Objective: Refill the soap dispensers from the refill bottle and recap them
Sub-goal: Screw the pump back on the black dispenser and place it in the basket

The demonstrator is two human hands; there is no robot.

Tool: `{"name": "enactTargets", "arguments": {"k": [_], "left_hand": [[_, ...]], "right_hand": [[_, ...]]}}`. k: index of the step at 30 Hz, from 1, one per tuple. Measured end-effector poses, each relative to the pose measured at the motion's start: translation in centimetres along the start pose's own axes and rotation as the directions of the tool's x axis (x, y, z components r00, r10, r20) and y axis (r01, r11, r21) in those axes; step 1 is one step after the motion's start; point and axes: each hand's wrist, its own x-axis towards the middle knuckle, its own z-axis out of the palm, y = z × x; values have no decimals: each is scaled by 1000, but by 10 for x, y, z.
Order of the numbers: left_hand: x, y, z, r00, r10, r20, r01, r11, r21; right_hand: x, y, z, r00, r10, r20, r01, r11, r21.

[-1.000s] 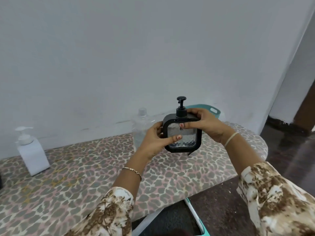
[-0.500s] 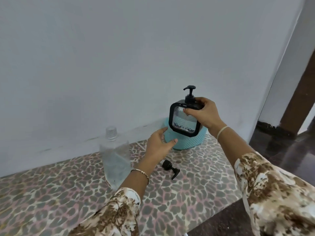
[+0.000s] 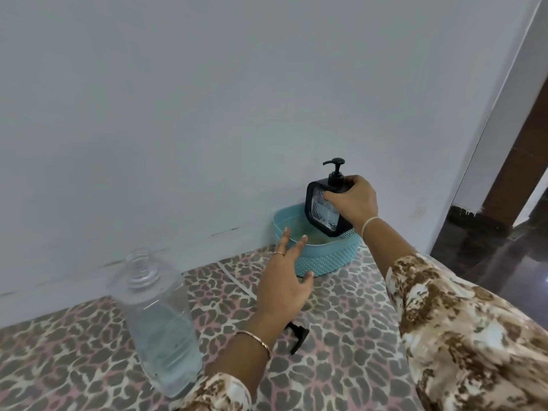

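My patterned sleeves frame the bottom of the view. The clear refill bottle, uncapped and partly full, stands well left of the teal basket and nearer to me. A loose black pump lies on the leopard-print table cover in front of the basket, partly hidden behind my left wrist.

My left hand reaches forward, palm down and fingers spread and straight, holding nothing. Its fingertips overlap the basket's near left rim and the thumb lies by the front wall. I cannot tell whether they touch it.

My right hand grips the black-framed soap dispenser from above. The fingers curl over its top beside the fitted pump, and the thumb presses on the clear front window. The dispenser tilts, and its lower corner dips inside the basket at the right side.

The basket sits against the white wall. The table's edge runs just right of the basket, and beyond it is dark floor. Bare cover lies open between the basket and the refill bottle.

Half a second ago I held the dispenser higher, in front of the basket's upper edge, and now it is down inside the rim. My left hand hovered short of the basket then, and now it has come up to the near rim.
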Motion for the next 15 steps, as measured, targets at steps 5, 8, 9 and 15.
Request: {"name": "enactTargets", "arguments": {"k": [5, 8, 9, 15], "left_hand": [[1, -6, 6, 997, 7, -77, -2, 998, 67], [1, -8, 9, 995, 12, -102, -5, 998, 69], [1, -8, 9, 994, 15, -107, -8, 998, 70], [-1, -13, 11, 989, 93, -118, -69, 979, 190]], "right_hand": [[6, 24, 14, 998, 43, 41, -34, 976, -214], [8, 30, 16, 996, 56, 64, -31, 943, -331], [8, 31, 16, 996, 60, 67, -31, 932, -362], [11, 34, 11, 997, 59, 42, -32, 877, -480]]}}
